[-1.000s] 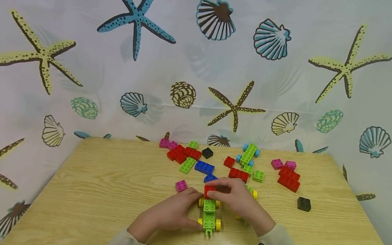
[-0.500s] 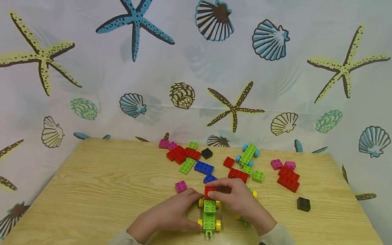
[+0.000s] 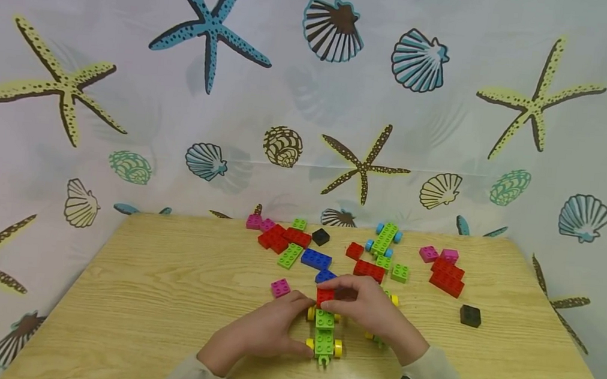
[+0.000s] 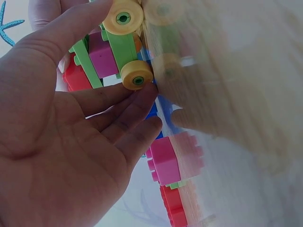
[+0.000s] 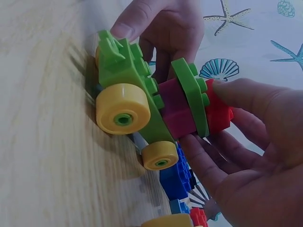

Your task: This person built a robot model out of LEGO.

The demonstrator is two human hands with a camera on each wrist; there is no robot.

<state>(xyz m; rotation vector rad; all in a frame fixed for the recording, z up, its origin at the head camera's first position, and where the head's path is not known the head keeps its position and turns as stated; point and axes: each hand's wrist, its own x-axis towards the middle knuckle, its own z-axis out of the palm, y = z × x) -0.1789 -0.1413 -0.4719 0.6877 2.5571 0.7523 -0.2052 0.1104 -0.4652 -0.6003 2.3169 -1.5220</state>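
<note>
A small green block car [image 3: 324,340] with yellow wheels stands on the table in front of me. In the right wrist view, a magenta brick [image 5: 177,109] sits on its base, a green plate [image 5: 191,97] on that, and a red brick [image 5: 217,111] on top. My right hand [image 3: 368,308] pinches the red brick between thumb and fingers. From the left side, my left hand [image 3: 264,327] holds the car, its thumb by the rear wheel and fingertips at the front wheel [image 4: 137,74]. The left index fingertip is partly hidden behind the car.
Behind the right hand is another yellow-wheeled car [image 3: 394,300], partly covered. Farther back stand a green car with blue wheels [image 3: 385,240], a blue brick [image 3: 316,258] and several red bricks. A pink brick [image 3: 281,288] lies just beyond the left hand, a black brick [image 3: 470,315] at right.
</note>
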